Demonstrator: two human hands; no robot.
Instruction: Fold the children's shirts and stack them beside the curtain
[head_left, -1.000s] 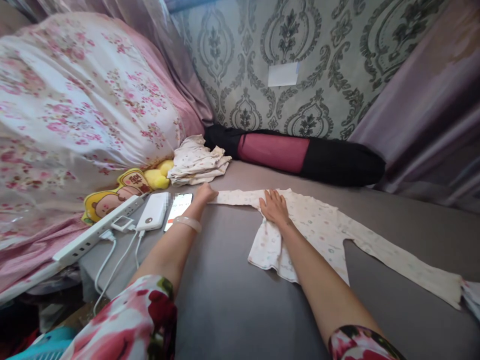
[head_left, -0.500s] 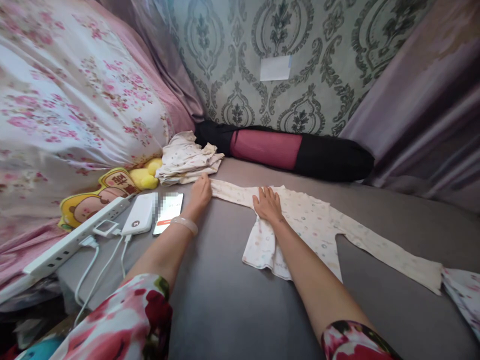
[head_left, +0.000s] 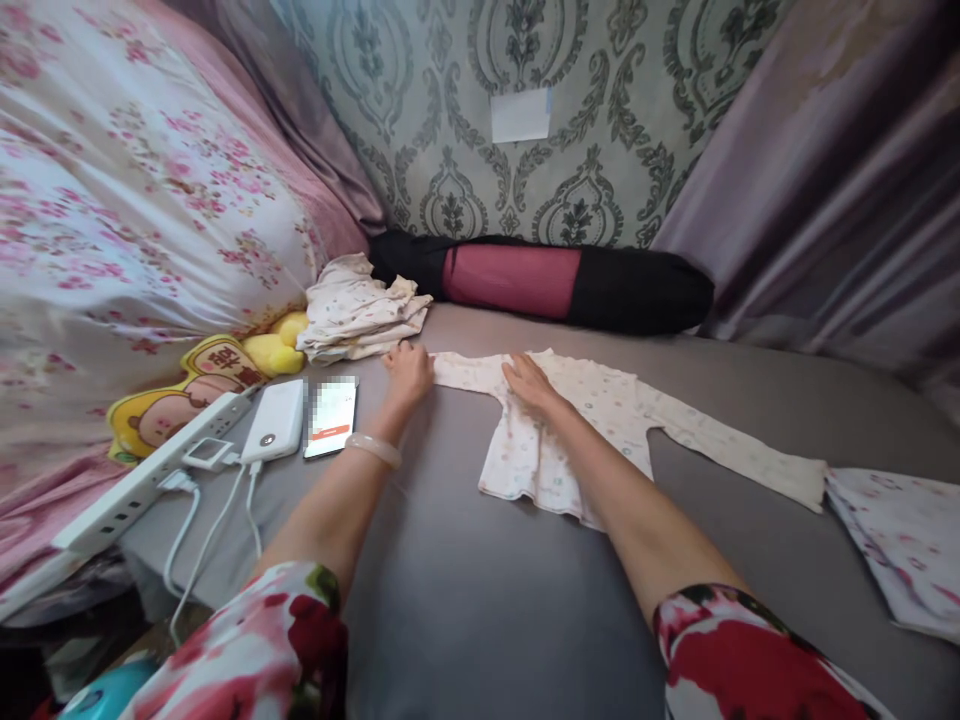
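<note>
A small long-sleeved white shirt (head_left: 559, 450) with a faint pastel print lies spread on the grey sheet, its right sleeve stretched out to the side. My left hand (head_left: 410, 370), with a pale bangle at the wrist, is closed on the cuff of the left sleeve. At the shoulder on that same side, my right hand (head_left: 531, 385) rests on the fabric with its fingers stretched out; some fingertips are blurred. Just beyond my left hand sits a pile of folded printed clothes (head_left: 364, 310).
Left of my arm lie a phone (head_left: 332, 415), a white power bank (head_left: 275, 418) with cables and a power strip (head_left: 161, 465). A yellow cartoon cushion (head_left: 176, 400) is behind them. A black and maroon bag (head_left: 517, 280) lies along the wall; folded floral cloth (head_left: 900, 540) is at right.
The view has shifted, bringing more of the floral cloth at right into sight. My left hand stays at the cuff. My right hand's fingers, spread before, are now closer together at the shoulder.
</note>
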